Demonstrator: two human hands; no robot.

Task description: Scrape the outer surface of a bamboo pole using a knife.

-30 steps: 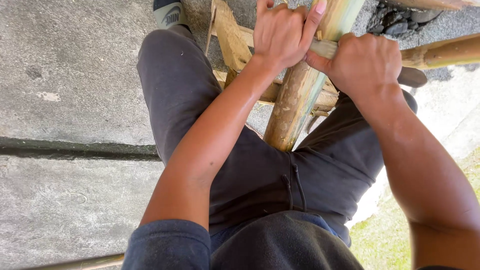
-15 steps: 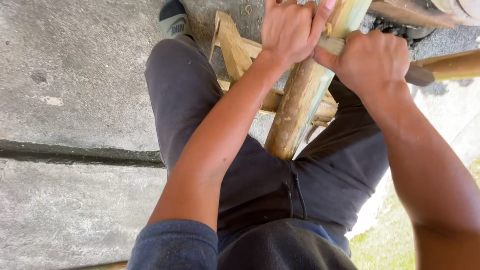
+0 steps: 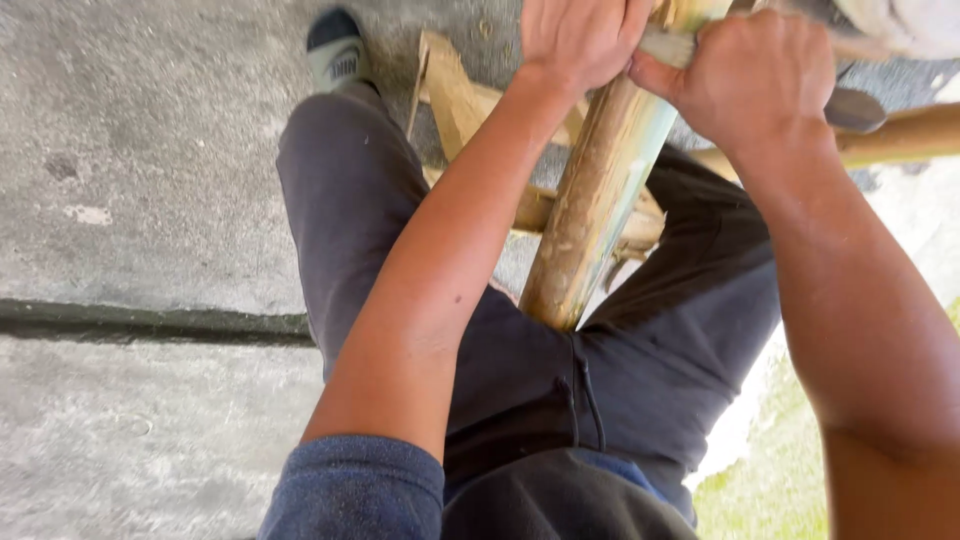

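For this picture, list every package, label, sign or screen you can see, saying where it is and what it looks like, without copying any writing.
No package, sign or screen shows.
Printed mark: on the heel of the shoe at the top, left of the bamboo pole; small, dark on a pale grey-green band.

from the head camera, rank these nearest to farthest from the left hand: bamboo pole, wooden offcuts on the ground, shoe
1. Bamboo pole: the left hand rests on its upper end, top centre.
2. Wooden offcuts: on the ground below-left of the hand.
3. Shoe: farthest, up at the left.
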